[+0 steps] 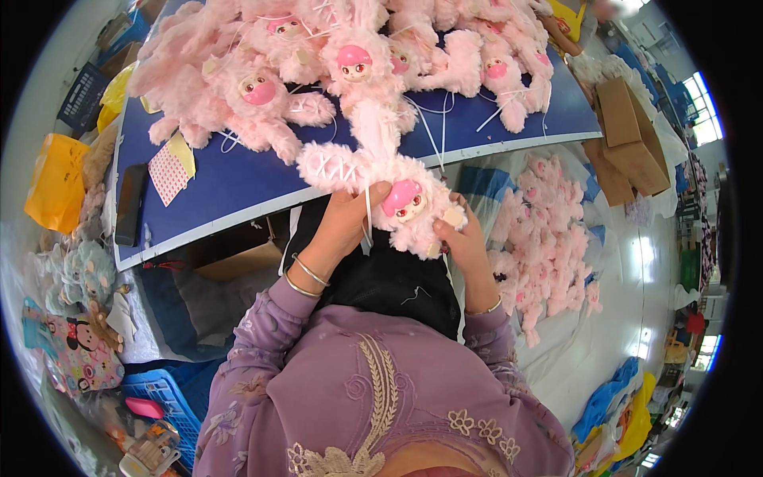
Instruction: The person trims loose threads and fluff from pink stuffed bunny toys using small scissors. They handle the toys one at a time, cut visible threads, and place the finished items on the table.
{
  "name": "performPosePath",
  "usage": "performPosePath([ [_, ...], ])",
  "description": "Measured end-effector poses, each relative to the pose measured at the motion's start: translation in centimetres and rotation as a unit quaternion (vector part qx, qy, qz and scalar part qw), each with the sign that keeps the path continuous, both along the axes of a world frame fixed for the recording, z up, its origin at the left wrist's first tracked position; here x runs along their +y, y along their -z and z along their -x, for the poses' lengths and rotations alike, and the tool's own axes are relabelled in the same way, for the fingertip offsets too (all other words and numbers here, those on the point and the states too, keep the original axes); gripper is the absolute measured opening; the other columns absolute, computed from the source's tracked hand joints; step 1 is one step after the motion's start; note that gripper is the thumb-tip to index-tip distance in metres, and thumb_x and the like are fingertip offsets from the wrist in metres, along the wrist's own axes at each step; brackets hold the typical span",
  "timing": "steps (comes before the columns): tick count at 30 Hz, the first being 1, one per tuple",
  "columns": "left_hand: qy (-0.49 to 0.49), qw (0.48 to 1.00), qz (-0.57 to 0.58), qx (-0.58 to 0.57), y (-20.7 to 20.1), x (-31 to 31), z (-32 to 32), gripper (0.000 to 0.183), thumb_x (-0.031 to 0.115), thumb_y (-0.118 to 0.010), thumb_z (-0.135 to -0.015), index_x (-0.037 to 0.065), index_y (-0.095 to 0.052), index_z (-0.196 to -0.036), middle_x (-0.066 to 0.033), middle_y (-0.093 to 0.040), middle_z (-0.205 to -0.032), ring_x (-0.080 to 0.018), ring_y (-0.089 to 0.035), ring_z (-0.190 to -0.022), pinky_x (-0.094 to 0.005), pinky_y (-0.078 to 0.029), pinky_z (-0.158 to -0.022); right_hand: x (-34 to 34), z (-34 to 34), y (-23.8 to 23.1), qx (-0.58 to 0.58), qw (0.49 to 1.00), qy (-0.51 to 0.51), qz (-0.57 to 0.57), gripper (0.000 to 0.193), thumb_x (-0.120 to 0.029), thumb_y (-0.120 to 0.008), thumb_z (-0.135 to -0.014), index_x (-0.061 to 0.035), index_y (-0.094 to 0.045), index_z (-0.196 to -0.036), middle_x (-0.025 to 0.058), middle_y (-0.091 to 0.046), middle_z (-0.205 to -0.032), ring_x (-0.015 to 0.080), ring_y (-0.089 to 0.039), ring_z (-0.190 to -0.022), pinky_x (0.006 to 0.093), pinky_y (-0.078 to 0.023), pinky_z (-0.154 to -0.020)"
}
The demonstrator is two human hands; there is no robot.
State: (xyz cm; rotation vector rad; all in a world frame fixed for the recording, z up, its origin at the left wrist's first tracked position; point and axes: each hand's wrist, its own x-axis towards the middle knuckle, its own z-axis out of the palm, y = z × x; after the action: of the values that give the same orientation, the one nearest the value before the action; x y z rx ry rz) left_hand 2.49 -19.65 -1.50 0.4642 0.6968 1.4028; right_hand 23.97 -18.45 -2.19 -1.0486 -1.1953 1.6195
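Observation:
Between my hands, at the table's near edge, is a pink plush doll (433, 191) with a shiny pink-haired face and long ears; white lace criss-crosses one ear. My left hand (347, 219) grips it beside the head, thumb laid on the fur by the face. On the other side, my right hand (465, 234) pinches a small limb with a pale paw pad. A white ribbon hangs down by my left thumb. Just beyond, another pink plush doll (355, 67) lies face up, its ears reaching toward the held one.
Many similar dolls (258, 91) are heaped across the blue table (171, 230). A sticker sheet (171, 171) and a dark phone-like object (131, 205) lie at its left. More dolls (544, 238) pile up at lower right, near a cardboard box (632, 135). A blue crate (171, 397) stands lower left.

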Motion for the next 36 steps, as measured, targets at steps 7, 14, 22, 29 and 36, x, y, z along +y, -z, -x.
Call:
performPosePath([
  [7, -0.001, 0.999, 0.006, 0.051, -1.5, 0.5, -0.3, 0.033, 0.011, -0.069, -0.088, -0.003, -0.061, -0.117, -0.0085, -0.067, -0.106, -0.0174, -0.065, -0.094, -0.0299, -0.053, -0.082, -0.4, -1.0, 1.8, -0.040, 0.998, -0.045, 0.017, 0.058, -0.022, -0.073, -0.081, 0.0034, -0.047, -0.126, 0.0027, -0.058, -0.102, 0.0075, -0.054, -0.088, 0.0229, -0.047, -0.074],
  [14, -0.048, 0.996, -0.030, 0.066, -3.4, 2.7, 0.4, 0.031, 0.013, -0.060, -0.091, -0.003, -0.058, -0.118, -0.0130, -0.069, -0.103, -0.0220, -0.067, -0.091, -0.0337, -0.056, -0.080, -1.4, 0.1, 0.5, -0.022, 0.998, -0.052, -0.022, 0.046, -0.019, -0.069, -0.084, 0.0031, -0.053, -0.120, 0.0013, -0.057, -0.105, 0.0080, -0.052, -0.095, 0.0249, -0.044, -0.084],
  [22, -0.187, 0.982, 0.000, 0.029, -4.4, 6.5, 1.7, 0.014, 0.007, -0.065, -0.087, 0.000, -0.064, -0.099, -0.0034, -0.065, -0.086, -0.0106, -0.062, -0.069, -0.0238, -0.049, -0.055, -0.7, 1.0, -0.4, -0.028, 0.996, -0.005, -0.081, 0.030, -0.016, -0.065, -0.087, 0.0006, -0.059, -0.110, 0.0010, -0.061, -0.097, 0.0076, -0.055, -0.088, 0.0239, -0.046, -0.078],
  [29, -0.126, 0.986, -0.048, 0.097, -6.1, 7.1, 3.4, 0.032, 0.013, -0.065, -0.089, 0.001, -0.055, -0.117, -0.0072, -0.065, -0.107, -0.0143, -0.063, -0.096, -0.0263, -0.052, -0.075, -0.2, -1.8, 0.6, -0.037, 0.983, 0.144, -0.107, 0.030, -0.015, -0.062, -0.092, 0.0014, -0.056, -0.116, 0.0060, -0.064, -0.104, 0.0114, -0.059, -0.094, 0.0278, -0.049, -0.084],
  [36, -0.295, 0.839, -0.162, 0.427, -6.6, 5.1, 11.4, 0.038, 0.016, -0.067, -0.087, 0.001, -0.056, -0.121, -0.0101, -0.060, -0.123, -0.0218, -0.058, -0.112, -0.0345, -0.045, -0.096, 2.3, -7.7, -6.8, 0.272, 0.919, 0.254, -0.128, 0.042, -0.038, -0.044, -0.097, -0.0017, -0.055, -0.116, 0.0124, -0.065, -0.096, 0.0057, -0.030, -0.041, 0.0221, -0.025, -0.039],
])
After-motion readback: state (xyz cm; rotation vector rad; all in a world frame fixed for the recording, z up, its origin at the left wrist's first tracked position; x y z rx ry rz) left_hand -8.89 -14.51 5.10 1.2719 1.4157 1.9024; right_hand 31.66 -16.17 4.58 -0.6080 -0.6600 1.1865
